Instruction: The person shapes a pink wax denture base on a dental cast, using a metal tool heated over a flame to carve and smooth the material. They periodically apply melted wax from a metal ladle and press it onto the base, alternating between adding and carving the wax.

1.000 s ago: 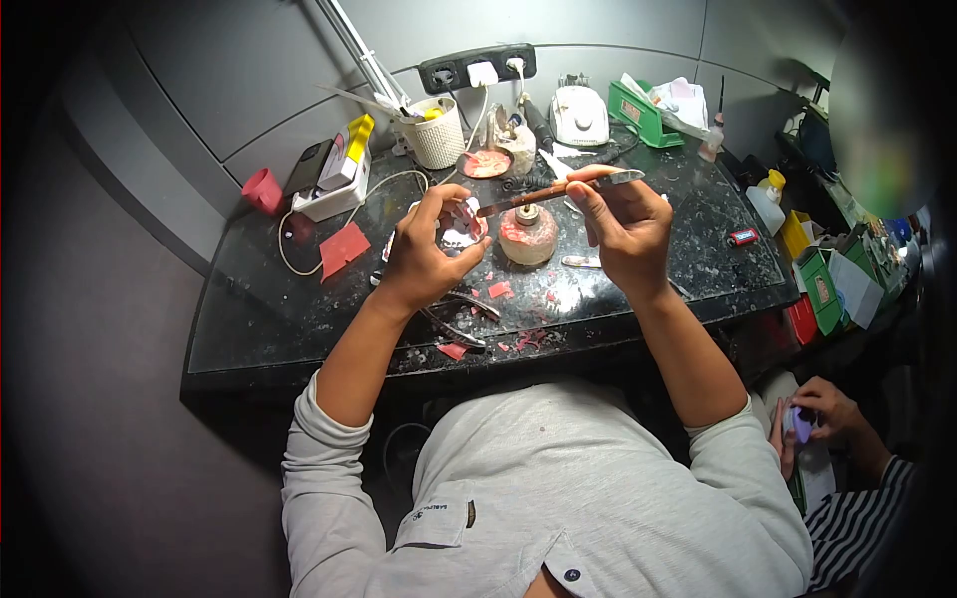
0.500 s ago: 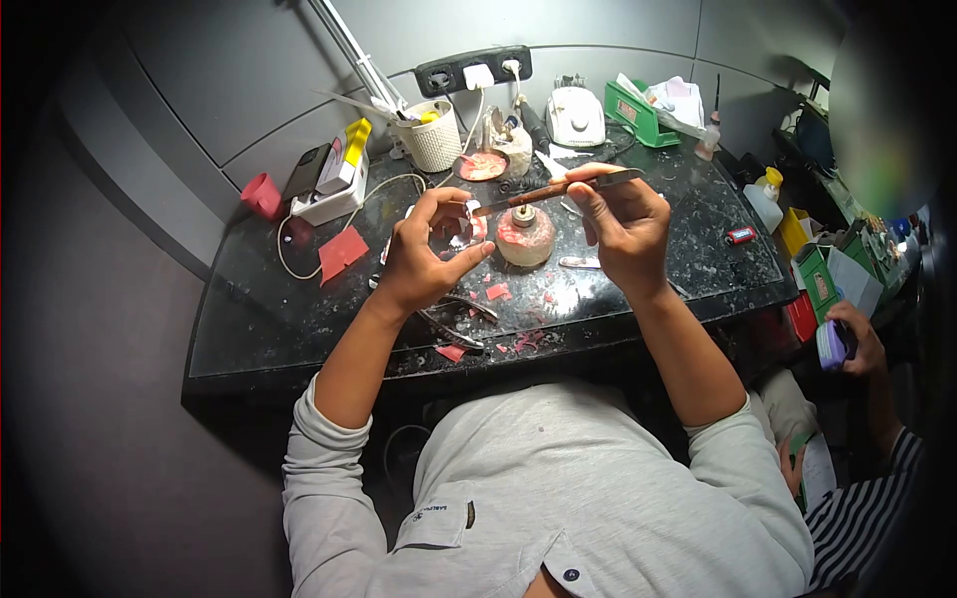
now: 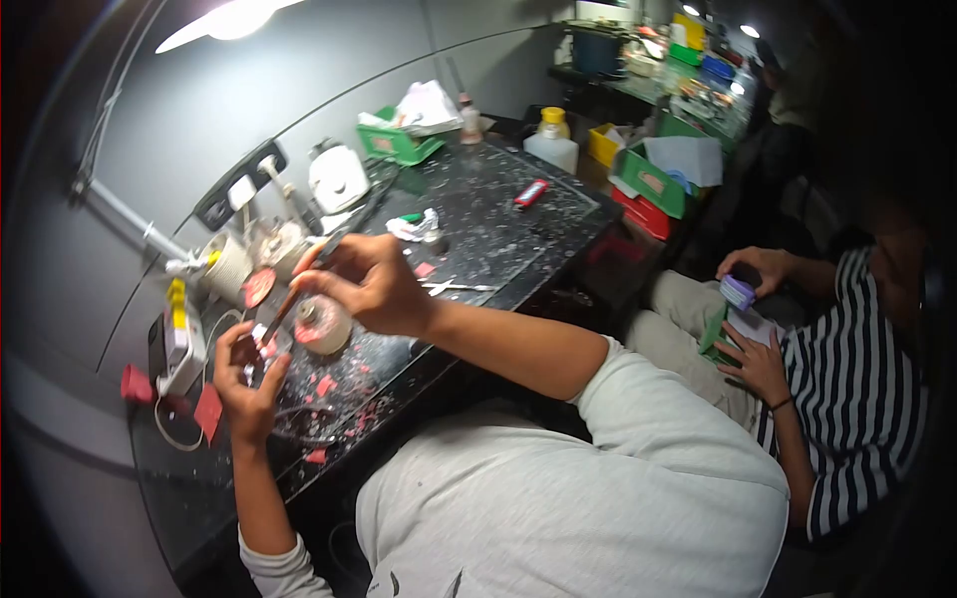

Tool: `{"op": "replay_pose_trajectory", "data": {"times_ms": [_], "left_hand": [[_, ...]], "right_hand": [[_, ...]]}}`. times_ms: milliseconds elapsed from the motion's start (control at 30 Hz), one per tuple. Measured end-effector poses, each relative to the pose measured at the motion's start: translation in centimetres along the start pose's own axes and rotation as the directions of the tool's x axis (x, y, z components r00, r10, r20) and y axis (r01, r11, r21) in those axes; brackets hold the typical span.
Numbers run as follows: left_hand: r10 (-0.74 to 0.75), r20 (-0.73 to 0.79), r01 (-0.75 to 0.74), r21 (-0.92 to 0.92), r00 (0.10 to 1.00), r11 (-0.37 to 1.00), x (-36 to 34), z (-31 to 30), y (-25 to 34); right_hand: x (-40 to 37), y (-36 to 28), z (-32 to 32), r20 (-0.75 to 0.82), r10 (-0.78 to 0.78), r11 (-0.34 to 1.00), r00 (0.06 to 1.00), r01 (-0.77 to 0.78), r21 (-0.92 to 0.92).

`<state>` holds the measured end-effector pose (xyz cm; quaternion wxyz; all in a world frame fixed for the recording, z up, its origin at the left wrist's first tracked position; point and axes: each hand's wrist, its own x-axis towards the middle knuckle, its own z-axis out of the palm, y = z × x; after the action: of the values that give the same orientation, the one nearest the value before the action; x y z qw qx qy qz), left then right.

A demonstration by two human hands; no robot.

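Note:
My left hand (image 3: 247,394) is closed around a small pink-and-white dental piece, which looks like a wax denture with teeth (image 3: 267,346). Fingers cover much of it. A wax knife (image 3: 282,314) is pinched in my right hand (image 3: 377,291), its tip down at the denture. Just below my right hand stands a round spirit burner (image 3: 324,327), streaked with pink wax. Pink wax scraps (image 3: 326,385) lie on the table in front of it. Behind my hands is a shallow dish of pink wax (image 3: 259,287).
A red wax sheet (image 3: 207,413) lies at the left table edge beside a white box (image 3: 181,364). A green bin (image 3: 399,140) and a white device (image 3: 337,177) stand at the back. To the right, a seated person in a striped shirt (image 3: 862,369) holds a purple-labelled item (image 3: 738,292).
The view has swung to the right, showing more of the neighbouring person and the far benches. The denture and wax knife stay in my hands, with the knife's tip still at the denture.

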<state>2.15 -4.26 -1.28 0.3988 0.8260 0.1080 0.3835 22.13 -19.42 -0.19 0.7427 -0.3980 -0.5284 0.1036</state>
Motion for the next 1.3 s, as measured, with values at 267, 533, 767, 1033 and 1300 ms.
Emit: {"op": "replay_pose_trajectory", "data": {"times_ms": [267, 533, 767, 1033, 1300], "left_hand": [[-0.031, 0.090, 0.035, -0.037, 0.995, 0.999, -0.2, 0.0, 0.7], [-0.010, 0.115, 0.016, -0.054, 0.993, 0.998, -0.2, -0.2, 0.1], [-0.030, 0.120, 0.039, -0.078, 0.992, 0.996, -0.2, -0.1, 0.3], [-0.042, 0.132, 0.051, -0.067, 0.990, 0.996, -0.3, -0.4, 0.6], [-0.061, 0.142, 0.068, -0.046, 0.988, 0.997, -0.2, -0.6, 0.5]], "right_hand": [[-0.1, -0.4, -0.2, -0.012, -0.071, 0.997, 0.997, 0.071, 0.015], [0.0, -0.4, -0.1, -0.034, -0.103, 0.994, 0.994, 0.104, 0.020], [0.0, -0.4, -0.3, -0.022, -0.186, 0.982, 0.982, 0.185, -0.031], [0.0, -0.3, -0.1, -0.052, -0.199, 0.980, 0.979, 0.198, -0.027], [0.0, -1.4, -0.7, -0.165, -0.064, 0.990, 0.984, 0.042, -0.131]]}}
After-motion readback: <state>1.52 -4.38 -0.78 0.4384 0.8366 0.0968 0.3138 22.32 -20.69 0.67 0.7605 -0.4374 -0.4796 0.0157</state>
